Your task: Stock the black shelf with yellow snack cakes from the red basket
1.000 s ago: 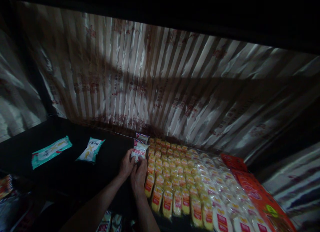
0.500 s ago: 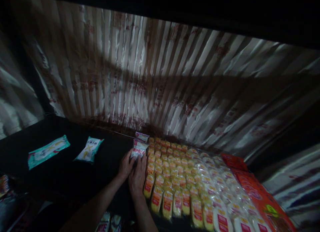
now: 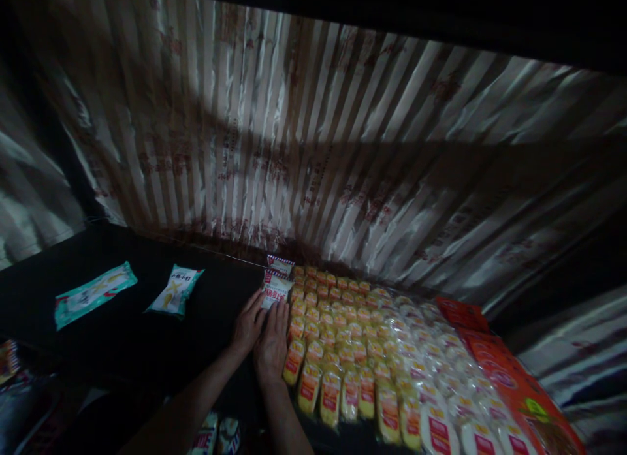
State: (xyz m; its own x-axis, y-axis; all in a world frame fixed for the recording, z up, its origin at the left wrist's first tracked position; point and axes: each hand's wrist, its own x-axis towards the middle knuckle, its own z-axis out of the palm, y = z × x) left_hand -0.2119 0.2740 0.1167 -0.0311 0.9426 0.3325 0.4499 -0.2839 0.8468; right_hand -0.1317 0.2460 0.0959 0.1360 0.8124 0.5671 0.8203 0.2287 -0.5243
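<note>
A small white and red snack packet (image 3: 275, 290) with a striped top edge lies on the black shelf, at the left end of the rows of yellow packaged cakes (image 3: 329, 390). Behind it, a similar striped packet (image 3: 281, 266) shows in part. My left hand (image 3: 249, 326) rests at the front packet's lower left corner, fingers stretched out. Beside it, my right hand (image 3: 272, 343) lies with long, flat fingers over the packet's lower edge, close to the cakes. Neither hand is wrapped round anything that I can see.
Two teal and white snack packets (image 3: 176, 290) lie farther left on the black shelf (image 3: 215, 272). White-wrapped cakes (image 3: 438, 429) and red-orange packs (image 3: 519, 390) fill the right. More packets (image 3: 203, 435) show below the front edge. Crinkled printed sheeting (image 3: 294, 128) hangs behind.
My left hand's fingers have loosened from the packet's side and now lie flatter. Both hands sit slightly lower against the packet, showing more of its front. The view has shifted slightly.
</note>
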